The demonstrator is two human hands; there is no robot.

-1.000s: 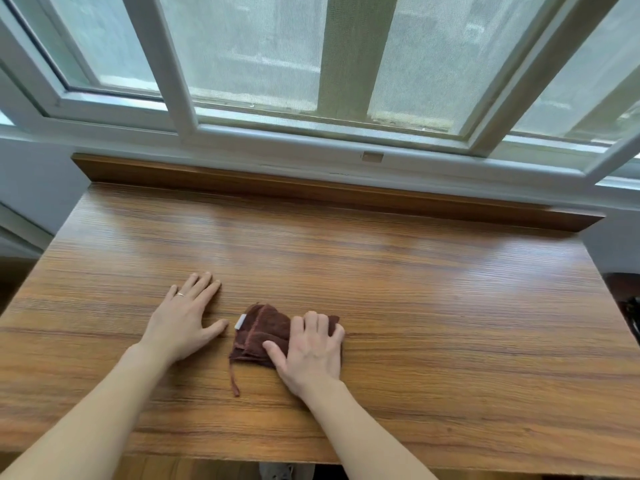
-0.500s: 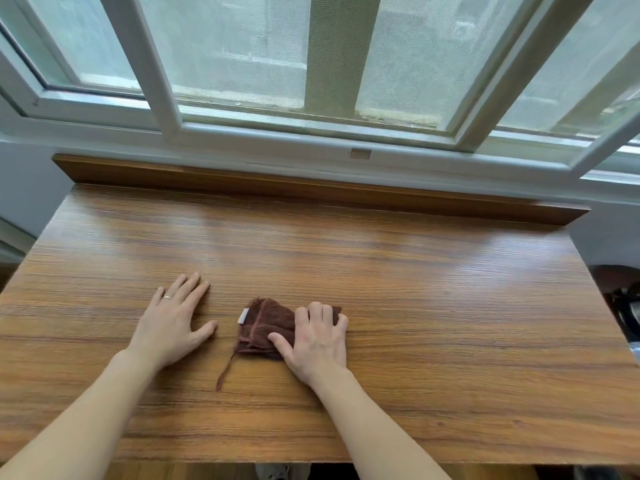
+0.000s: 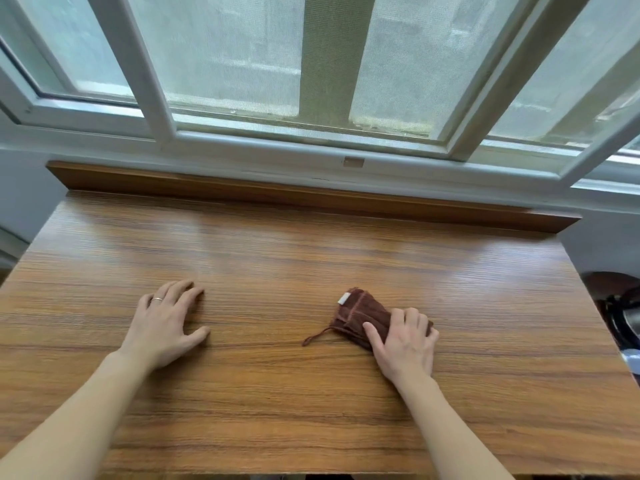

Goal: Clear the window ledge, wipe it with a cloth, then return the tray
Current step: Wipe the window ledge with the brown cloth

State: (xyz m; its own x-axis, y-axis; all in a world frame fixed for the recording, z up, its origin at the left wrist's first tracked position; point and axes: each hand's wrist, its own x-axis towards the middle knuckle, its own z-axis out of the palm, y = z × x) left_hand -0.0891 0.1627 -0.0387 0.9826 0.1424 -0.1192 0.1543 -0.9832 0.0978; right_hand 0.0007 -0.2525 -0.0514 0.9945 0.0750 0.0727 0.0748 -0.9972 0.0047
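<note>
both forearms enter from the near edge of the ledge (image 3: 311, 403), a broad wood-grain surface. left hand (image 3: 166, 323) rests palm down on the bare wood, fingers loosely spread and slightly bent, holding nothing; a ring (image 3: 156, 299) shows on one finger. right hand (image 3: 403, 341) lies flat on the cloth (image 3: 360, 313), fingers nearly straight and pressing down, thumb laid along the cloth's near side; it presses rather than pinches.

the cloth is dark brown, bunched into a small folded pad right of centre, well apart from the left hand. a white tag (image 3: 344, 298) sits at its far left corner and a thin loop (image 3: 317, 336) trails toward the near left.

judgement: the cloth looks soft, light and limp, likely towelling. it should slide easily over this smooth glossy surface under a flat palm, but may roll or unfold if pushed from one edge. pressure is best spread over the pad's middle. for lifting, pinch the bulk of the folds, not the loop.

beyond, a raised wooden strip (image 3: 311, 199) runs along the back, under the white window frame (image 3: 311, 140). no tray is in view. wiping appears under way.
</note>
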